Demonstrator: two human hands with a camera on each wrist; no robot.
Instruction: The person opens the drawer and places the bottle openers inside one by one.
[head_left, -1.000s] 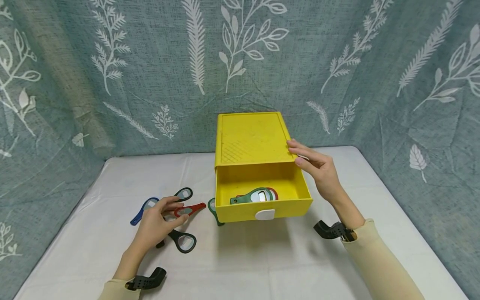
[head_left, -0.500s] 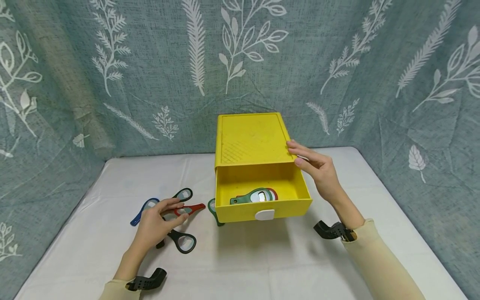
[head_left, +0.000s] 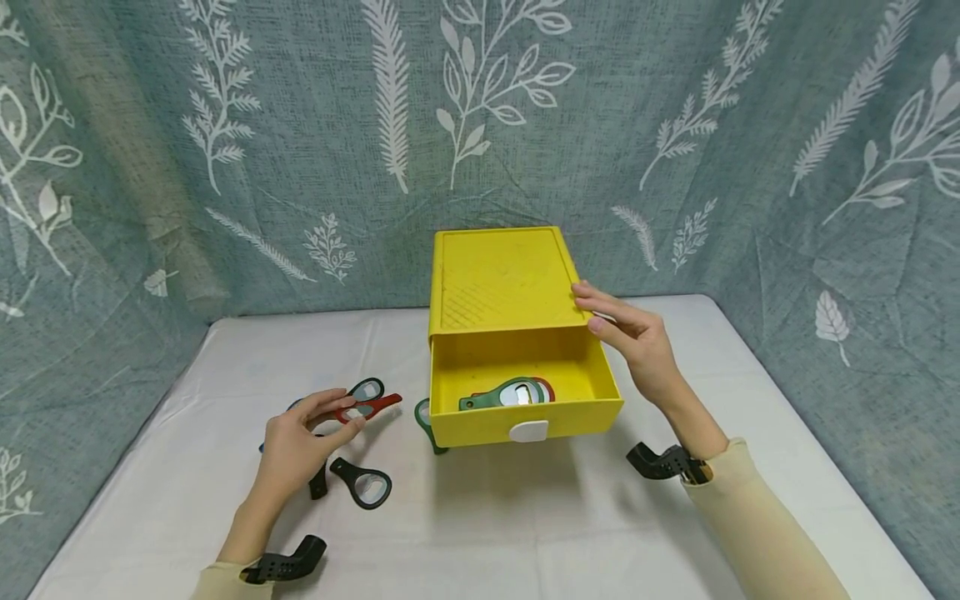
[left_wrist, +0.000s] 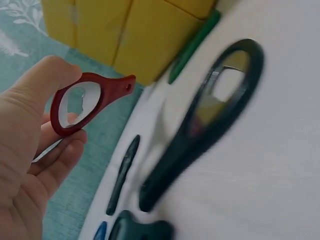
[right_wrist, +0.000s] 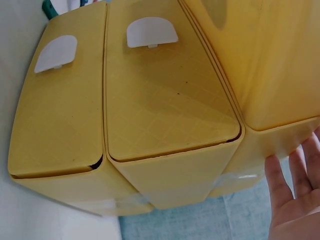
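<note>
A red bottle opener is pinched by its head between thumb and fingers of my left hand; in the left wrist view the red opener hangs above the table. My right hand rests its fingers against the right top edge of a yellow drawer box. In the right wrist view, the right hand's fingertips touch the box's side. The top drawer is pulled out and holds a green bottle opener over a red one, partly hidden.
On the white table lie a black bottle opener, a dark one farther back, and a green one beside the box. A blue one is mostly hidden behind my left hand. Lower drawers with white handles are closed.
My left hand has lifted the red bottle opener off the table and drawn it slightly left. My right hand keeps its place on the box.
</note>
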